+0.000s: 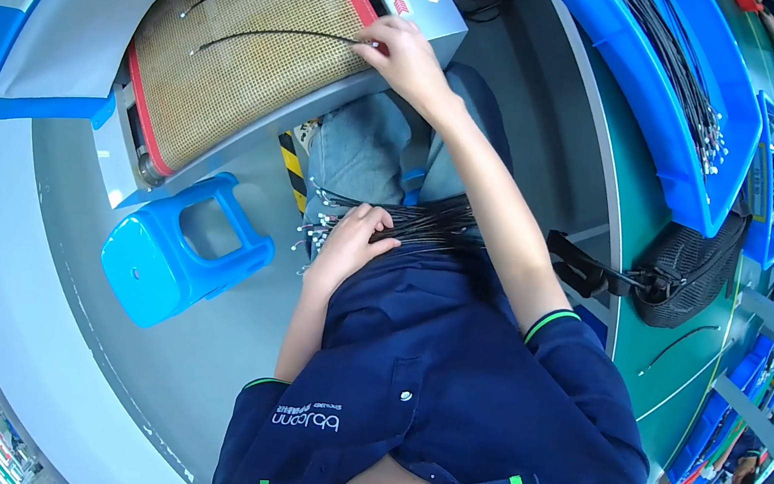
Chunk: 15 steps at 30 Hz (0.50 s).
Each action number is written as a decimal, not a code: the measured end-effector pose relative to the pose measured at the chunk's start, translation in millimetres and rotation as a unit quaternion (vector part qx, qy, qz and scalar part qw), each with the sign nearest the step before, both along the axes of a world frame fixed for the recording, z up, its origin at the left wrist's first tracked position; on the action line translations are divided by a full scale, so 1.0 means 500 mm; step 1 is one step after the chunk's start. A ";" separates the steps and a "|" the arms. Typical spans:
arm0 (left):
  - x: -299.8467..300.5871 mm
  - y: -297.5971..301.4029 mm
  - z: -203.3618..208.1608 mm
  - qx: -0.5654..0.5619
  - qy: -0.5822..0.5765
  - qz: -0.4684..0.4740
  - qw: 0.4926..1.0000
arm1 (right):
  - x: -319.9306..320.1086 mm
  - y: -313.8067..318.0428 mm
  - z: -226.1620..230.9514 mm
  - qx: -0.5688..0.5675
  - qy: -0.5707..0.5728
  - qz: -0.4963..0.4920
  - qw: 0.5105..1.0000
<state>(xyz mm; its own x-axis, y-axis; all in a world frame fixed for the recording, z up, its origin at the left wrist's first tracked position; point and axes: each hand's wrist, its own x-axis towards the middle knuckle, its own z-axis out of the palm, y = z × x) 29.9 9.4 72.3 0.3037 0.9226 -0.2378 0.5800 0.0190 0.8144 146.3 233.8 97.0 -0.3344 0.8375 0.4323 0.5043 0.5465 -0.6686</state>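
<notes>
Leftward from right hand [402, 58], black cable [284, 31], one end touching

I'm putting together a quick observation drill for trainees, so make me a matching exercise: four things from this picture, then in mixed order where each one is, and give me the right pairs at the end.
Things:
1. Left hand
2. Right hand
3. Light-blue stool
4. Black mesh bag

Places:
A. On the green tabletop
B. On a bundle of black cables
C. At one end of a dark cable on the tan mesh belt
D. On the grey floor

Right pairs: 1-B, 2-C, 3-D, 4-A.
</notes>
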 end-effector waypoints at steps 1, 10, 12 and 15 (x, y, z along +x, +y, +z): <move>-0.005 0.002 -0.007 0.031 -0.002 -0.010 0.999 | 0.020 -0.019 0.005 -0.079 0.026 0.036 0.996; -0.020 0.040 -0.058 -0.035 -0.016 -0.040 0.998 | 0.198 -0.246 -0.115 -0.351 -0.146 0.228 0.896; -0.014 0.041 -0.067 -0.050 -0.026 -0.045 0.997 | 0.213 -0.267 -0.131 -0.345 -0.142 0.217 0.902; -0.001 0.043 -0.095 -0.049 0.009 -0.070 0.996 | 0.227 -0.276 -0.146 -0.338 -0.149 0.217 0.904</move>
